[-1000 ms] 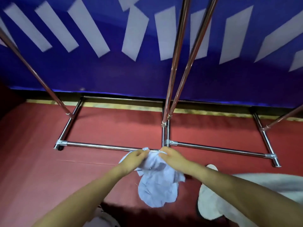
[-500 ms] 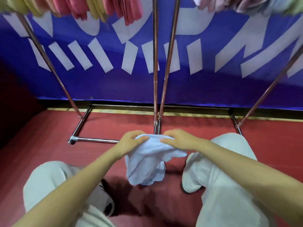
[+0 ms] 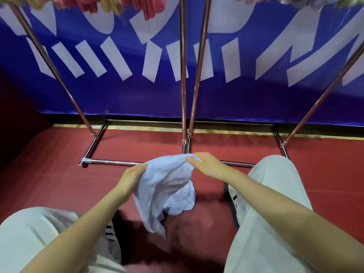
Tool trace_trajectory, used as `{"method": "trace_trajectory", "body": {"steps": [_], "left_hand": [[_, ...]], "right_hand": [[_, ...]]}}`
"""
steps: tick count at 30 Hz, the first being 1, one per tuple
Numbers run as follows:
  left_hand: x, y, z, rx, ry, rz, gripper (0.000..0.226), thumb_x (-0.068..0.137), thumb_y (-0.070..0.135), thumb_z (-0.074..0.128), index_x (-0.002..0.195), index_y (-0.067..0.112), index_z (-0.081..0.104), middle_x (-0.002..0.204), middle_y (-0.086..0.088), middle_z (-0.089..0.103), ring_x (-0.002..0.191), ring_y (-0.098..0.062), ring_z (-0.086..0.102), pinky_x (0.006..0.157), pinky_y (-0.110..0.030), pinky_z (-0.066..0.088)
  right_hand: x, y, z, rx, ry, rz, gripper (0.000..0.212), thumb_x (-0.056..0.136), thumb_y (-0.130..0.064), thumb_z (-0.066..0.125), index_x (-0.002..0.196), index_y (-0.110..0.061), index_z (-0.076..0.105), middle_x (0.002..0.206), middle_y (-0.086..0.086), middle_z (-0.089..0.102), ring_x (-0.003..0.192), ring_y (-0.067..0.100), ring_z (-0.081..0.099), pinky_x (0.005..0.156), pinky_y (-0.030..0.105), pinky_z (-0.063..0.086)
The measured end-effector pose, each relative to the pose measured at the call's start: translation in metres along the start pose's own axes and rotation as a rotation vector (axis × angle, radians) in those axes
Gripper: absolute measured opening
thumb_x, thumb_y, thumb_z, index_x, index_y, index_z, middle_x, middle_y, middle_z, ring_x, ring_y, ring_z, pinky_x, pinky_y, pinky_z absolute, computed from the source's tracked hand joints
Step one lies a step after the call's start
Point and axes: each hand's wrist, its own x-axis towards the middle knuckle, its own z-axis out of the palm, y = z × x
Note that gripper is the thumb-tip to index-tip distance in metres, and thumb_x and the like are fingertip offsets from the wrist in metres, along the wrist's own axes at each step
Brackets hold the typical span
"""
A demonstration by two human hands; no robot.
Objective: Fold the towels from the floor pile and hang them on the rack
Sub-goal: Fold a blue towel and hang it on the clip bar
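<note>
A pale blue towel (image 3: 165, 186) hangs crumpled between my two hands, above the red floor. My left hand (image 3: 132, 177) grips its left upper edge. My right hand (image 3: 206, 164) pinches its right upper edge with thumb and fingers. The towel's lower part droops down between my knees. The metal rack (image 3: 183, 75) stands straight ahead, its upright poles rising to a top rail out of view. Pink and yellow folded towels (image 3: 110, 5) hang along the top left, and paler ones (image 3: 295, 1) at the top right. The floor pile is not in view.
The rack's chrome base bars (image 3: 110, 162) lie on the red floor (image 3: 49, 184) just beyond my hands. A blue banner with white lettering (image 3: 256, 99) backs the rack. My legs in pale trousers (image 3: 271, 194) and striped shoes (image 3: 112, 239) flank the towel.
My view has tilted up, bringing the hung towels into sight. My hands have moved apart, spreading the blue towel's top edge wider.
</note>
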Motion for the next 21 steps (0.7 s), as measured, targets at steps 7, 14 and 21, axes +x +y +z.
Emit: {"method": "trace_trajectory", "body": {"steps": [7,14,21], "left_hand": [[0.019,-0.006,0.014,0.082,0.014,-0.111,0.026,0.095,0.028,0.056,0.096,0.008,0.073,0.094,-0.002,0.072,0.084,-0.015,0.063,0.078,-0.028,0.050],[0.021,-0.014,0.030,0.263,-0.063,-0.149,0.037,0.093,0.033,0.060,0.061,0.019,0.049,0.066,0.001,0.050,0.063,-0.015,0.043,0.057,-0.025,0.036],[0.010,-0.018,0.058,0.290,-0.064,-0.031,0.017,0.091,0.007,0.056,0.075,0.014,0.058,0.075,0.003,0.058,0.072,-0.013,0.050,0.063,-0.020,0.040]], "right_hand": [[0.006,0.004,0.008,-0.039,0.177,-0.071,0.020,0.099,-0.026,0.047,0.089,-0.028,0.065,0.086,-0.008,0.067,0.082,0.009,0.057,0.076,0.026,0.042],[-0.003,0.017,0.001,0.010,0.304,-0.091,0.023,0.097,-0.016,0.052,0.104,-0.027,0.070,0.094,-0.002,0.065,0.086,-0.007,0.054,0.079,0.005,0.036],[-0.023,0.015,0.007,0.384,0.305,0.080,0.018,0.097,-0.014,0.051,0.091,-0.009,0.067,0.078,0.006,0.062,0.063,0.021,0.059,0.055,0.020,0.052]]}}
